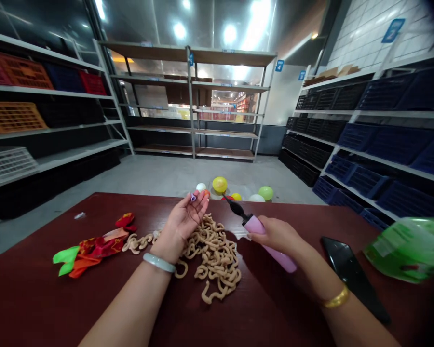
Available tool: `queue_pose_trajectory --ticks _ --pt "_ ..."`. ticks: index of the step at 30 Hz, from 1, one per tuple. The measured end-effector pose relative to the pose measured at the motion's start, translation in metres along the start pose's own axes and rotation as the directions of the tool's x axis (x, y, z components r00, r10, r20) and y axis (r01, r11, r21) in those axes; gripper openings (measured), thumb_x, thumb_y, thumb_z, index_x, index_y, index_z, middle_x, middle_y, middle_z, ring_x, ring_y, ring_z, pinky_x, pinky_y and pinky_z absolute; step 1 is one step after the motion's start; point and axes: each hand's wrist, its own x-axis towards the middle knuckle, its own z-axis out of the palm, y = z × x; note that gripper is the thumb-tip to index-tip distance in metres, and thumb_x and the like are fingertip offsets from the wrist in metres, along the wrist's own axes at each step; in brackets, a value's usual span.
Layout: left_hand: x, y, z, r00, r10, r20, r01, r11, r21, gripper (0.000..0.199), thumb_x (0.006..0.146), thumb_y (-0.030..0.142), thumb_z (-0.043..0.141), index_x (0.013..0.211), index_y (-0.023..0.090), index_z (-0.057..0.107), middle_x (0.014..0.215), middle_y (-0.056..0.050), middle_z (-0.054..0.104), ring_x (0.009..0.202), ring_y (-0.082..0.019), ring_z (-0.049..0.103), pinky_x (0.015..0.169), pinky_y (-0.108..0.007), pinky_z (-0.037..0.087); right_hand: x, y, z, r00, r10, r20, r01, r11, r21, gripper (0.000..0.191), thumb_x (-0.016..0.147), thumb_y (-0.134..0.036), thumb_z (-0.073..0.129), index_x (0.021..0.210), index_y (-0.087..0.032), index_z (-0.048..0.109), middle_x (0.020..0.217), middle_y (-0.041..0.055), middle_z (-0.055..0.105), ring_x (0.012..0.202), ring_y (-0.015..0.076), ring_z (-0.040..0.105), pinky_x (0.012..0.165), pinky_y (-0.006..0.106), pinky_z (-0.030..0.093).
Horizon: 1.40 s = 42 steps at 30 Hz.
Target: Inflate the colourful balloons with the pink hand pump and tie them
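My left hand [188,218] is palm up above the table, fingers partly curled, with a small purple piece [193,197] at its fingertips. An orange piece [206,192] shows by the same fingers; whether it is held is unclear. My right hand [275,233] is wrapped round a pink hand pump [280,258], whose black nozzle [235,206] points up and left toward my left hand, apart from it. Beneath and beside my left hand lies a heap of tan curled strands [220,255]. Colourful fabric-like pieces [97,248] lie on the left.
On the dark red table [123,308] are a black phone-like slab [350,272], a green bag [401,250] and a small clear scrap [79,215]. Balloons [220,184] rest on the floor beyond. Shelves [224,133] with crates stand around.
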Motion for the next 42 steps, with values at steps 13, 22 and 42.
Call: queue_pose_trajectory --ticks 13,22,42 --pt "-0.003 -0.023 0.007 0.996 -0.02 0.087 0.011 0.995 0.1 0.022 0.099 0.023 0.051 0.09 0.012 0.069 0.095 -0.011 0.075 0.089 -0.02 0.073 0.084 -0.033 0.06 -0.011 -0.029 0.016 0.972 -0.222 0.073 0.155 0.847 0.508 0.035 0.081 -0.051 0.07 0.094 -0.018 0.071 0.089 0.0041 0.073 0.078 0.0208 0.062 0.063 0.027 0.04" --pt "-0.009 -0.034 0.013 0.993 0.015 0.119 -0.039 0.979 0.198 0.018 0.097 0.025 0.056 0.093 0.012 0.069 0.093 -0.011 0.073 0.089 -0.02 0.071 0.088 -0.035 0.058 -0.008 -0.028 0.023 0.972 -0.214 0.098 0.117 0.801 0.587 0.036 0.081 -0.05 0.071 0.098 -0.018 0.071 0.091 0.0041 0.073 0.08 0.0209 0.062 0.068 0.028 0.043" --pt "-0.011 -0.031 0.011 0.96 0.162 0.229 -0.208 0.959 0.195 0.028 0.088 0.014 0.067 0.117 0.014 0.069 0.11 -0.012 0.074 0.104 -0.023 0.071 0.097 -0.037 0.056 -0.008 -0.029 0.032 0.963 -0.224 0.149 0.015 0.598 0.801 0.037 0.08 -0.044 0.072 0.104 -0.016 0.068 0.094 0.0049 0.07 0.082 0.0194 0.061 0.069 0.027 0.048"
